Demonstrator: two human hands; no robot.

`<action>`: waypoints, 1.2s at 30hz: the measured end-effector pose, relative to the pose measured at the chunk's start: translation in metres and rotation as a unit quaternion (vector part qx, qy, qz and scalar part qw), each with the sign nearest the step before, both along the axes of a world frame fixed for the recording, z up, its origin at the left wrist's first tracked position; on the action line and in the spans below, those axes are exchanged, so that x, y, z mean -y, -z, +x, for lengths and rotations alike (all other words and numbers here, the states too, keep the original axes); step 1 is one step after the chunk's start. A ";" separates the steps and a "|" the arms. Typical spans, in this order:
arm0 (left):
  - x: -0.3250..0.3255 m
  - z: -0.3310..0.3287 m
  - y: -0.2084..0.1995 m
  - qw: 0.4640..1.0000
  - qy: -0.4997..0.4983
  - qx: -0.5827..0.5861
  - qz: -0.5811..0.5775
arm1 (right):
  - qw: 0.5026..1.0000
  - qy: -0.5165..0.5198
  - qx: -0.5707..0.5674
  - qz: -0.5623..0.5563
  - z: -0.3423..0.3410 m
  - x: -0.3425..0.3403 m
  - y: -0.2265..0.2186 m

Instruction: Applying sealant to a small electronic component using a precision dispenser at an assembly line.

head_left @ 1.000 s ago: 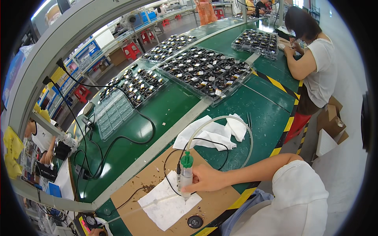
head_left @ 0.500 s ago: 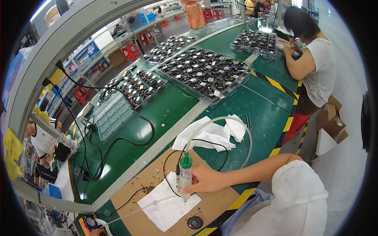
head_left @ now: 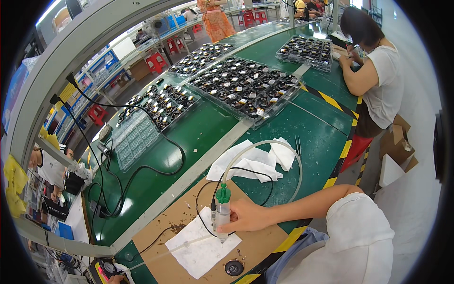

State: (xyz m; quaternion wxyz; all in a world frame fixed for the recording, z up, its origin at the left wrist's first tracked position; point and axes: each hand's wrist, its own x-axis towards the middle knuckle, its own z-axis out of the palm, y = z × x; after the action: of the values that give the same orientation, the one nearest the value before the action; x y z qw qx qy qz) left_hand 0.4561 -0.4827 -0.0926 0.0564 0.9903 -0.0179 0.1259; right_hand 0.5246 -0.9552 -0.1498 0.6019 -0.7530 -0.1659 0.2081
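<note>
My right hand [head_left: 250,216] is closed around a clear glue syringe [head_left: 222,215] with a green cap and an air hose running from its top. It stands upright, needle down, over a white paper sheet [head_left: 196,251]. Under the paper lies brown cardboard [head_left: 156,236] with dark stains. A small round black part [head_left: 234,268] sits on the cardboard near its front edge, apart from the needle. At the lower left edge, part of my left hand [head_left: 115,279] shows beside a box with a round gauge [head_left: 109,267]. Its fingers are mostly out of view.
Crumpled white cloths [head_left: 250,163] and tweezers [head_left: 298,147] lie beyond the cardboard. Clear trays of black parts [head_left: 246,90] cover the far table, beside an empty clear tray [head_left: 135,137]. Black cables [head_left: 142,168] loop at left. A co-worker [head_left: 373,71] sits at the far right.
My right hand and the syringe look the same. In the background, a person in orange has shifted left, and the person at the far left has moved an arm.
</note>
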 end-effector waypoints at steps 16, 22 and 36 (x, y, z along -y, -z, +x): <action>-0.009 0.000 0.010 1.000 0.002 0.019 0.001 | 1.000 0.005 -0.008 -0.001 0.000 -0.001 -0.001; -0.002 0.001 0.008 0.999 0.014 0.041 -0.007 | 1.000 0.006 -0.004 0.003 0.000 0.000 -0.003; 0.001 0.001 0.008 0.998 0.011 0.048 0.036 | 1.000 0.005 0.004 -0.008 0.000 -0.001 -0.001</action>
State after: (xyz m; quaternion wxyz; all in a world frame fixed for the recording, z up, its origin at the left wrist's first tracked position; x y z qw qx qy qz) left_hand 0.4568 -0.4835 -0.1004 0.0213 0.9842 -0.0356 0.1721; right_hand 0.5250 -0.9543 -0.1484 0.5959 -0.7598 -0.1626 0.2030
